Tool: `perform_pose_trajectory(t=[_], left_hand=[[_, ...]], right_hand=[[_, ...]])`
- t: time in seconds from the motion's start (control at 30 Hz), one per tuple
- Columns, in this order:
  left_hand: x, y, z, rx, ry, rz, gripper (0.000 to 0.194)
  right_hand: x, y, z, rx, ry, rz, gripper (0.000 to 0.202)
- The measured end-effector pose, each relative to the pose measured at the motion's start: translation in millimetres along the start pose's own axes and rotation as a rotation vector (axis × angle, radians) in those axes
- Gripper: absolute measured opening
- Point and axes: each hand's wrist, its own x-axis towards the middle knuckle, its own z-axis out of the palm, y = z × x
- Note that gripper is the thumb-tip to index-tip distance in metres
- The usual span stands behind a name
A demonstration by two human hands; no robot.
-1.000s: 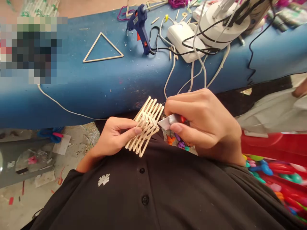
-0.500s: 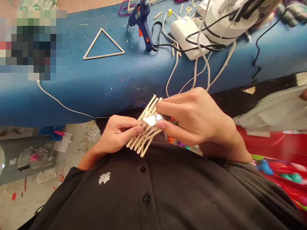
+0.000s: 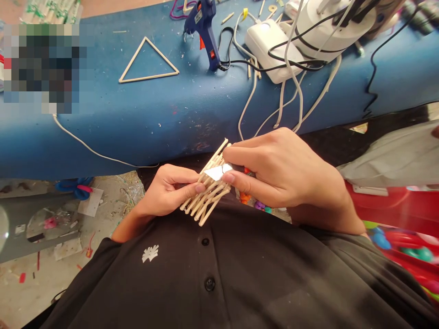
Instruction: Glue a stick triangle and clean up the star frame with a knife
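Note:
In front of my chest, my left hand (image 3: 167, 189) pinches a lattice of thin wooden sticks (image 3: 206, 196) between thumb and fingers. The sticks cross one another in a slanted, layered frame. My right hand (image 3: 281, 169) is closed, thumb against fingers, on a shiny cutter blade (image 3: 216, 172) with a slanted tip. That blade lies flat over the middle of the lattice, its tip pointing toward my left thumb. The rest of the cutter is hidden in my right hand. Some stick ends at the upper right are covered by my right fingers.
On the blue table (image 3: 137, 123) lie a stick triangle (image 3: 149, 76) and a blue glue gun (image 3: 205, 34). A white power adapter (image 3: 270, 50) sits among tangled cables. At right is a red container (image 3: 366, 208) with colourful balloon-like items. A white cable (image 3: 92, 148) runs along the table's near left side.
The lattice has shifted and tilted slightly under the blade, its top end moving a little to the right. Both hands keep their holds. The view has moved slightly.

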Motion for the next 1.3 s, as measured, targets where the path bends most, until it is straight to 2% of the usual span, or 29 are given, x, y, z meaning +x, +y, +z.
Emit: perform_pose_trajectory(t=[0.07,0.13,0.17,0.23,0.33,0.4,0.5,0.7,0.87,1.17,1.23,1.3], left_hand=[[-1,3,-0.8,-0.007,-0.043,-0.008,0.049],[-2,5,-0.4,-0.026,-0.08,-0.023,0.043],[-3,6,0.3,-0.033,-0.08,-0.039,0.039],[-3,7,2.2,-0.047,-0.02,-0.097,0.034],[-3,8,5.6,-0.083,0.106,-0.223,0.031],[-3,9,7.7,-0.109,0.139,-0.294,0.033],[-4,10,9.8,-0.112,0.139,-0.369,0.036],[-3,10,10.7,-0.077,0.138,-0.439,0.031],[2,9,12.7,-0.075,0.161,-0.438,0.029],[8,1,13.3,-0.042,0.096,-0.448,0.032],[8,2,13.4,-0.037,0.1,-0.449,0.03],[8,4,13.7,-0.021,0.101,-0.446,0.029]], right_hand=[[1,3,1,-0.087,0.077,0.111,0.044],[1,7,1,-0.161,0.219,0.223,0.042],[0,10,2,-0.159,0.284,0.249,0.042],[-3,13,1,-0.046,0.356,0.191,0.043],[-6,13,1,0.225,0.343,-0.024,0.04],[-5,10,4,0.316,0.326,-0.075,0.029],[0,5,11,0.335,0.337,-0.024,0.015],[8,5,24,0.271,0.407,-0.007,0.019],[6,7,27,0.181,0.466,-0.011,0.018],[11,13,22,0.094,0.368,-0.013,0.018],[13,15,21,0.119,0.41,-0.012,0.023],[14,19,19,0.161,0.506,0.005,0.024]])
